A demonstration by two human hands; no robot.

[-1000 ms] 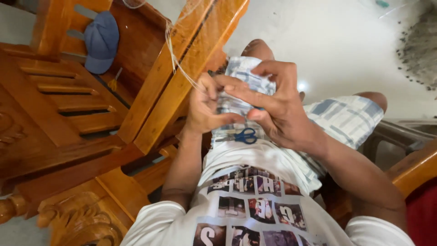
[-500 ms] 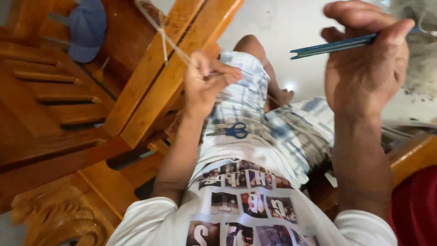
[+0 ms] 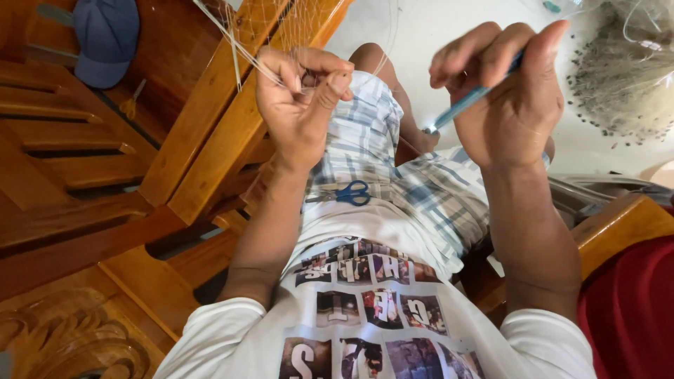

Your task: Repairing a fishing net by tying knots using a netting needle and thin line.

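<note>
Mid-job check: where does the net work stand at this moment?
Done: a mass of net lies heaped on the floor. In hand: the left hand pinches fine mesh and line against the wooden chair frame, and the right hand grips a blue netting needle. Scissors rest on the lap. How much is left cannot be told.

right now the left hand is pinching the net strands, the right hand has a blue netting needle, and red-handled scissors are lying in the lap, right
Not quite: the scissors in the lap have blue handles, not red, as the head view shows. The rest holds: the left hand pinches the net strands, and the right hand holds the blue netting needle.
</note>
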